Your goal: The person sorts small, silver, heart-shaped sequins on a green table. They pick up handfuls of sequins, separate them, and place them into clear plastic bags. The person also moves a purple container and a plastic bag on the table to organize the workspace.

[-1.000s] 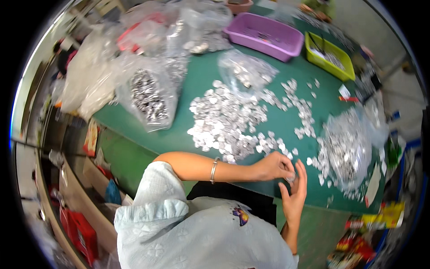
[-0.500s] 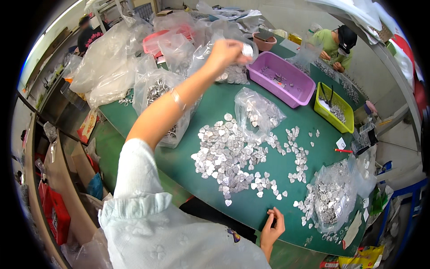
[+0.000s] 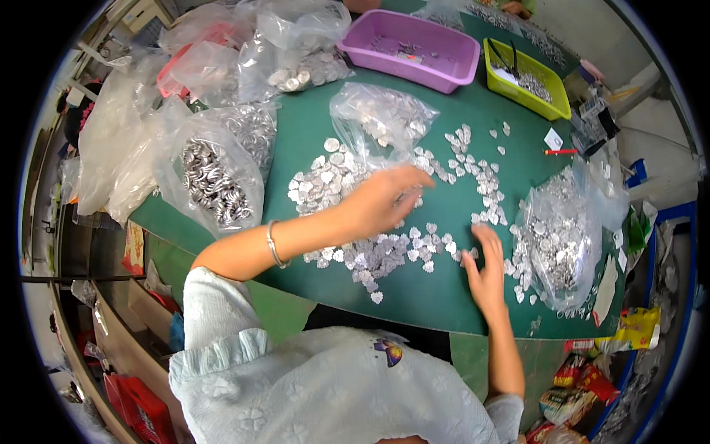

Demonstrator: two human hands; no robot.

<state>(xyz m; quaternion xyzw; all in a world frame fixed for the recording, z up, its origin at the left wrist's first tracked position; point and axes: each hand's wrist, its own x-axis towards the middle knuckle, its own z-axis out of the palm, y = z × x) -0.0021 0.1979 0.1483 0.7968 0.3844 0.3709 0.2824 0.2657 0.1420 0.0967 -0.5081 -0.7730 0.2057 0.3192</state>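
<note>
Silver heart-shaped pieces (image 3: 379, 257) are spread across a green table (image 3: 421, 303).
The right hand (image 3: 488, 277) is held wide beside them; the left hand (image 3: 384, 198) is blurred above, its grip impossible to tell. Rings (image 3: 214, 177) are held in a clear bag (image 3: 169, 157); beyond, metal bits (image 3: 409, 56) in a purple basin (image 3: 425, 28). A co-worker (image 3: 526, 8) is cut off above.

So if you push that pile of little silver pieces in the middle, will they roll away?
Probably not: many of the pieces lie flat, so they'd likely slide. The pile might scatter, since they look loose. Each looks small and thin, so probably light.
</note>
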